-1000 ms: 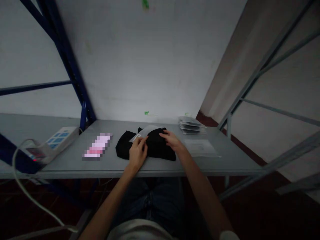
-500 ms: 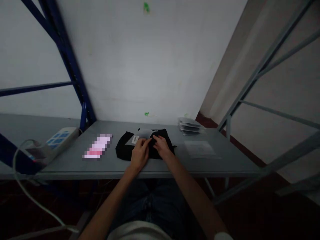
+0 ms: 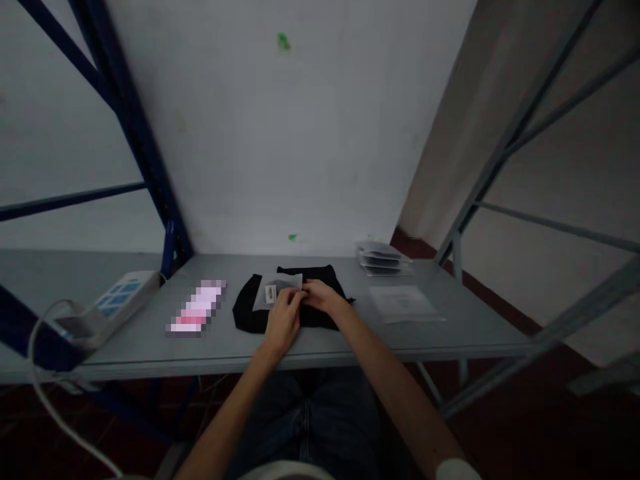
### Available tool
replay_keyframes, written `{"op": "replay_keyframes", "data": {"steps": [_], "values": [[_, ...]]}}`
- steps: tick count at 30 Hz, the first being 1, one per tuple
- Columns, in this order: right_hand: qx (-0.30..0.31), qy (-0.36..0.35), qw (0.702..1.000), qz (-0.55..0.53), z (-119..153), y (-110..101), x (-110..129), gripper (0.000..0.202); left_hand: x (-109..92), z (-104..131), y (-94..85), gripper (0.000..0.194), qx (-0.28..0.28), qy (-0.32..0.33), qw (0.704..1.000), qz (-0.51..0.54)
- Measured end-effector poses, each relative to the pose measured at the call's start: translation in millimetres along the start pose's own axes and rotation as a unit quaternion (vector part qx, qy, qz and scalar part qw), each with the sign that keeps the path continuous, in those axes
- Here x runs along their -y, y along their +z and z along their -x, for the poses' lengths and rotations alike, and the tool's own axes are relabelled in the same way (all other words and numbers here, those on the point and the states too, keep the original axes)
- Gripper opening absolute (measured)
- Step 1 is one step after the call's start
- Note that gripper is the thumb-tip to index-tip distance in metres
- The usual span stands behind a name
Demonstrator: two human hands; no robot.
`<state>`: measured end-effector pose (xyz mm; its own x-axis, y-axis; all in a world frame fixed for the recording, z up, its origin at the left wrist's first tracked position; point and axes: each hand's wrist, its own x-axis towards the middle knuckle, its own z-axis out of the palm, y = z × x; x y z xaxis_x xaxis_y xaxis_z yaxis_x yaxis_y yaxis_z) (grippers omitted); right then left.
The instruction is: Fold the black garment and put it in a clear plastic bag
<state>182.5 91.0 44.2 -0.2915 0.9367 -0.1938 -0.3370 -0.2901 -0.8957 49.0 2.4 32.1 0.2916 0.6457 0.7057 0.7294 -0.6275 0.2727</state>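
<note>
A black cloth item (image 3: 250,313) lies on the grey table in front of me. On top of it rests a translucent plastic bag (image 3: 289,281) with a small white barcode label (image 3: 271,294). My left hand (image 3: 284,319) has its fingers closed at the bag's lower right edge. Close beside it, my right hand (image 3: 320,295) is also closed at the bag's right edge, the fingertips of both hands nearly meeting. Both hands pinch the bag there.
A flat clear bag (image 3: 403,303) lies on the table (image 3: 200,355) at the right, with stacked bags (image 3: 384,259) behind it. At the left are a pixelated phone-like object (image 3: 197,307) and a white power strip (image 3: 123,297) with a cable. Metal frames flank the table.
The plastic bag now lies flatter, with its right edge drawn out straight. My right fingers have closed in beside my left ones. The camera view has tilted slightly upward.
</note>
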Motion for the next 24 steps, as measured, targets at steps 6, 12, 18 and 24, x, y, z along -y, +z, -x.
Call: {"op": "replay_keyframes", "data": {"steps": [6,12,18,24], "values": [[-0.045,-0.013,0.997,-0.055,-4,4,5,0.025,1,-1,7.0,0.031,-0.007,-0.012,1.000,-0.003],[-0.108,-0.039,0.988,-0.100,-1,5,-4,0.032,5,1,10.1,0.045,-0.054,-0.134,0.983,-0.110],[-0.128,-0.039,0.985,-0.110,0,6,-16,0.031,7,2,7.9,0.039,-0.050,-0.167,0.976,-0.133],[-0.123,-0.056,0.985,-0.103,-1,13,-22,0.030,17,6,15.7,0.049,-0.073,-0.134,0.984,-0.092]]}}
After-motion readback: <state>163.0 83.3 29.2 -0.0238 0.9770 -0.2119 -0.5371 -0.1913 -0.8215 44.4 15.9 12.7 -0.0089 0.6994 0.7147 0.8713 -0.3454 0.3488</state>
